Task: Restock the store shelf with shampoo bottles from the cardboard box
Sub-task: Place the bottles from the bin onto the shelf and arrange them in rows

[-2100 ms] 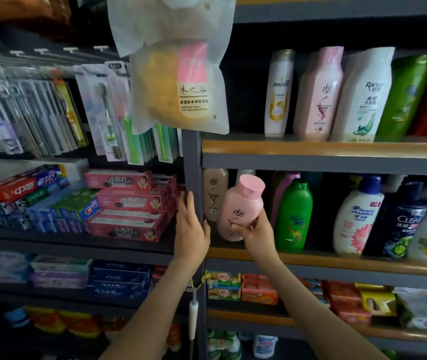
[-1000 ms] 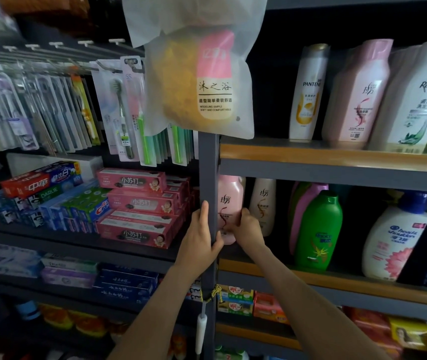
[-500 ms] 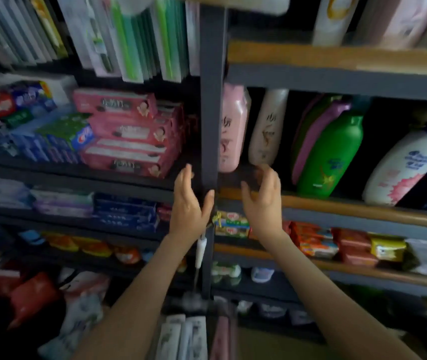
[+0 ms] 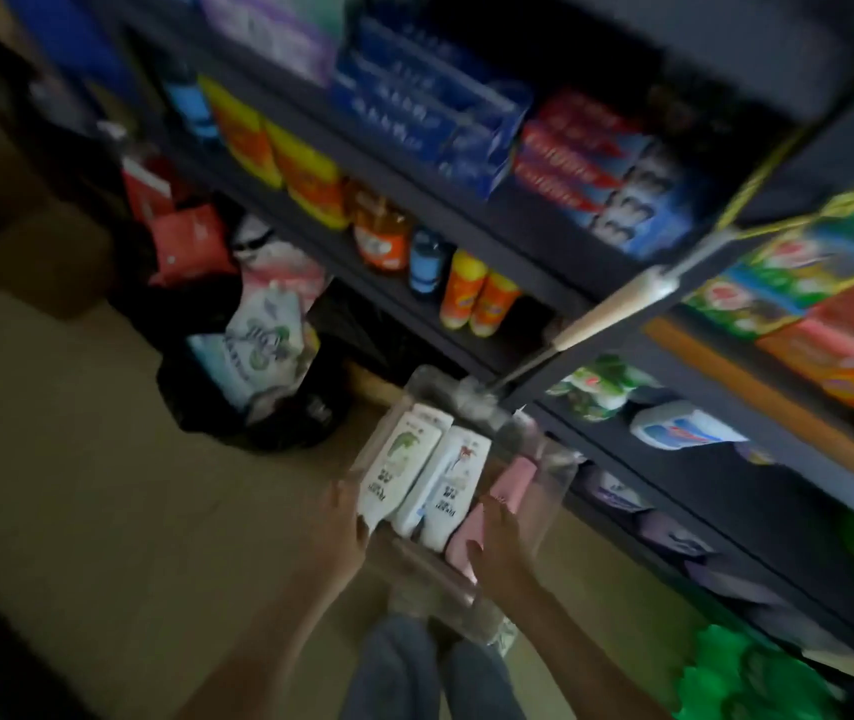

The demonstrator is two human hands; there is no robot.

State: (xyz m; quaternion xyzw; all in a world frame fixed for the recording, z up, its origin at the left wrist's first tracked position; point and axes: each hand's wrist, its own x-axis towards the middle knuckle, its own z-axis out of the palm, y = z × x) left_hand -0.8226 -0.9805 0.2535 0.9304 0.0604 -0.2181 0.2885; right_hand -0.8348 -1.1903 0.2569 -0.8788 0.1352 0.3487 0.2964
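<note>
The view is blurred and points down at a see-through box point(image 4: 557, 478) on the floor by the shelf foot. Inside lie two white shampoo bottles point(image 4: 400, 459) point(image 4: 455, 475) side by side and a pink bottle point(image 4: 516, 478) to their right. My left hand point(image 4: 346, 524) reaches to the box's near left side, fingers extended by the first white bottle's end. My right hand point(image 4: 500, 545) lies over the near end of the pink bottle with fairly straight fingers. The blur hides whether either hand has a hold.
The dark metal shelf unit point(image 4: 466, 220) runs diagonally across the top right, stocked with toothpaste boxes, orange bottles and soap packs. A wooden-handled tool point(image 4: 612, 309) hangs from its post above the box. A black bag with refill pouches point(image 4: 258, 350) sits on the floor left of the box.
My head has tipped down from the shampoo shelf to the floor. Both hands have dropped from the shelf post and shelf edge to the box of bottles.
</note>
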